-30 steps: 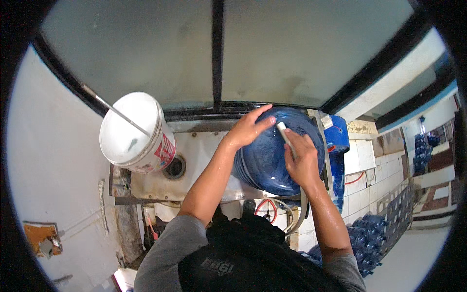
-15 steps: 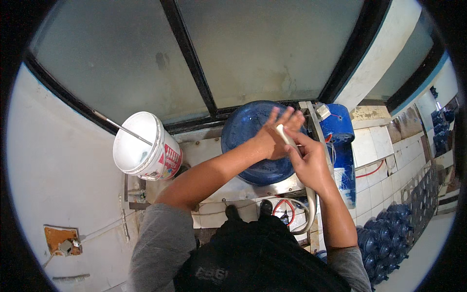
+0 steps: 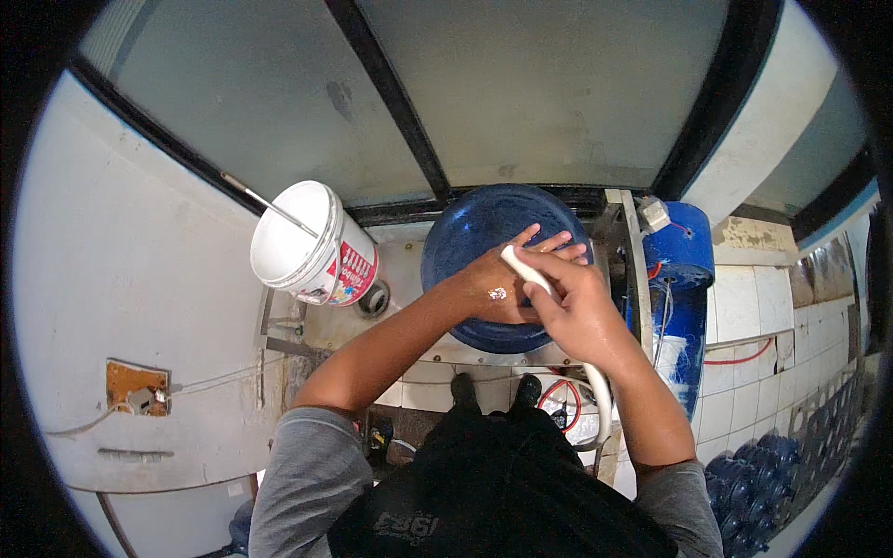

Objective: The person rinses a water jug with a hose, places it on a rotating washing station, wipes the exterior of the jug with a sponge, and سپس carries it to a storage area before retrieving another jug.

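Note:
Above a round blue basin (image 3: 462, 221), my left hand (image 3: 493, 290) is stretched out with its fingers spread, holding nothing. Its back is wet and shines near the wrist. My right hand (image 3: 579, 307) is wrapped round a white hose (image 3: 526, 268), whose end sits over the back of my left hand. Lower down, the hose shows again beside my right forearm and curves below the metal counter (image 3: 400, 316). My hands hide part of the basin. Whether water is running from the hose I cannot make out.
A white bucket (image 3: 321, 279) with a thin metal rod (image 3: 270, 203) across it stands left of the basin. To the right are a metal frame post (image 3: 640, 270) and a blue drum (image 3: 677, 244). Several blue water jugs (image 3: 753, 493) lie lower right. Dark framed panes (image 3: 549, 102) rise behind.
The view has shifted, so the bucket and drum appear farther right. My right hand and the hose end have moved left across the back of my left hand, which has tilted flatter.

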Tool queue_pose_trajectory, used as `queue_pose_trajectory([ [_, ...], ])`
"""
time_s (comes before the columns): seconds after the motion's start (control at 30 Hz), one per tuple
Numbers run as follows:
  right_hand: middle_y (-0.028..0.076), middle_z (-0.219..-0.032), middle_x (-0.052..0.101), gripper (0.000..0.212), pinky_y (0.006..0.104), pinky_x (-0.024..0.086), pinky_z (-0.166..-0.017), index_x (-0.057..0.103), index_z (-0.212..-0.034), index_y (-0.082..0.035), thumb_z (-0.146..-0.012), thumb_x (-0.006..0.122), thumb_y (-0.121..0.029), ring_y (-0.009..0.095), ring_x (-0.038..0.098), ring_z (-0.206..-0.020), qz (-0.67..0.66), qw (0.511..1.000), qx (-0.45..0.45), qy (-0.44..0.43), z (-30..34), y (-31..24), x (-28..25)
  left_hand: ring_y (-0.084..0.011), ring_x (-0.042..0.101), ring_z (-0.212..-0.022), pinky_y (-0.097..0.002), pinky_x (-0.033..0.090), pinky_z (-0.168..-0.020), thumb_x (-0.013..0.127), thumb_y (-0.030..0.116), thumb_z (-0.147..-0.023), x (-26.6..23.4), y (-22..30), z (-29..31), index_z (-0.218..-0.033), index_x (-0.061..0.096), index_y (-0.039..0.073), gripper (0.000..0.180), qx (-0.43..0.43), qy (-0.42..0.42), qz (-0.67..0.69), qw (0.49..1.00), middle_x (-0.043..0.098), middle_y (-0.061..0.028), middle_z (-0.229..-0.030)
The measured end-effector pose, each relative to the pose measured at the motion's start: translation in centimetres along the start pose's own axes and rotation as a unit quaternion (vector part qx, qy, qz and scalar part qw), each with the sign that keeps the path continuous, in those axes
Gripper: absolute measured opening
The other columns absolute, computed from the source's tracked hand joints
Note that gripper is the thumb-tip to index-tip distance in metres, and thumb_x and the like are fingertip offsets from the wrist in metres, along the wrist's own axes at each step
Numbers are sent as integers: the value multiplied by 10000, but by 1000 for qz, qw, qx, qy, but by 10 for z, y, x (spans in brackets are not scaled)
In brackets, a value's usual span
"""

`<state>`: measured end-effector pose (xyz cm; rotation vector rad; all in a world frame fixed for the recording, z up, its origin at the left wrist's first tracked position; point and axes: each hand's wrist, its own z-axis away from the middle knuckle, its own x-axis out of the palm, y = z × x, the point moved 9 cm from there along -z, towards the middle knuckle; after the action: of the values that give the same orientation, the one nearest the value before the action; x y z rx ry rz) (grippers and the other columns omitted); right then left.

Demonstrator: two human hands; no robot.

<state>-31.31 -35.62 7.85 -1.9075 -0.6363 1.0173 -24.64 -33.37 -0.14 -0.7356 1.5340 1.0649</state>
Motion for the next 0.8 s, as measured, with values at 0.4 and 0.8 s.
queue_pose_trajectory([
  [0.4,334,-1089,696,381,406,558,-878,663,-1294,26,-923,609,-39,405,739,-991,-12,997,72,-33,5,-8,5,-355,231,-1578,-564,155,-1259,660,490,-941,-15,13,63,-1596,372,105,813,-108,88,66,988,312,-121,-1689],
  [0.8,332,-1314,623,502,445,480,-1062,548,-1442,-1,-940,560,5,453,643,-1200,71,993,82,-43,26,-18,55,-339,409,-1470,-429,306,-1215,577,529,-1018,89,-87,171,-1596,330,21,808,-374,485,477,630,404,-225,-1600],
])
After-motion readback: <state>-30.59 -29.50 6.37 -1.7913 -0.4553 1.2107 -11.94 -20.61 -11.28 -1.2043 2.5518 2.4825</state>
